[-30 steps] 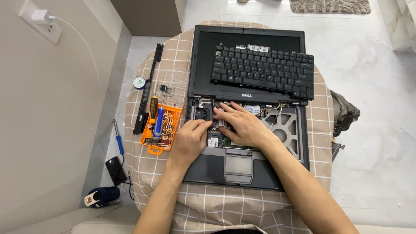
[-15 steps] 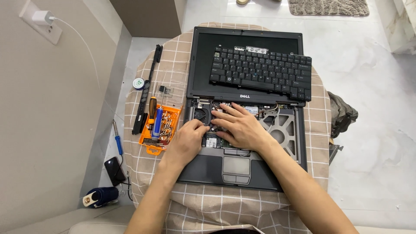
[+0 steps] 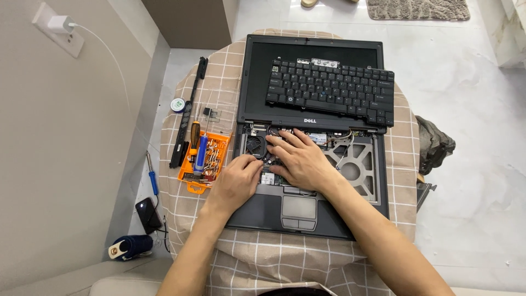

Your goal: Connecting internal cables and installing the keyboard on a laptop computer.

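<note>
Both forearms reach in from the bottom edge and meet over the opened base of a dark laptop (image 3: 257, 211). The left hand (image 3: 235, 183) lies palm down on the palm rest, fingers curled forward so their tips press into the exposed bay just beside the small round fan (image 3: 255, 146); whether it pinches anything there cannot be told. The right hand (image 3: 300, 161) is spread flat, fingers fanned towards the upper left over the circuit board, touching it with nothing visibly gripped (the fingertips hide whatever lies beneath).

The laptop sits in the middle of a round table (image 3: 400, 142) under a beige checked cloth, its lid folded fully back. The detached black keyboard (image 3: 330, 90) rests tilted across the dark screen. Right of the hands, the bare metal frame with a round cut-out (image 3: 353, 167) shows. Left of the laptop lies an orange bit case (image 3: 211, 164) with two screwdrivers (image 3: 197, 147) laid on it.
</note>
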